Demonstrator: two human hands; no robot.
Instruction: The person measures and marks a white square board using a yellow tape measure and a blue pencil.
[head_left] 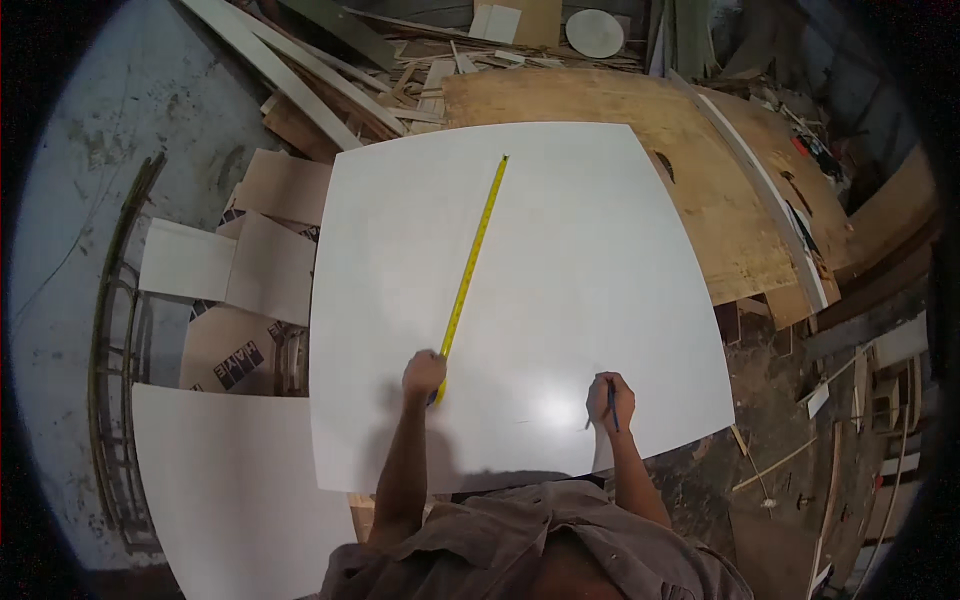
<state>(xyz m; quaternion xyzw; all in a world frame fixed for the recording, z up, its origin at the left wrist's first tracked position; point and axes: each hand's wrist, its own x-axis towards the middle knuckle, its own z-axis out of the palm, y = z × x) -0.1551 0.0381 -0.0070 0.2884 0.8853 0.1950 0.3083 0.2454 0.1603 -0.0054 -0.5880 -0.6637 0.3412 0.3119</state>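
Observation:
A large white board lies flat in front of me. My left hand is closed round a tape measure, over the left near part of the board. Its yellow blade runs out across the white surface, slanting away and slightly right, with the hooked tip lying short of the far edge. Most of the tape's case is hidden by my fingers. Near the right front of the board, my right hand is closed on a slim blue pencil or pen, held upright. Its shadow falls beside it.
A brown plywood sheet lies beyond and to the right, with a long white-edged strip across it. Cardboard pieces and another white panel are at left. A metal ladder leans by the wall. Wood scraps pile up behind.

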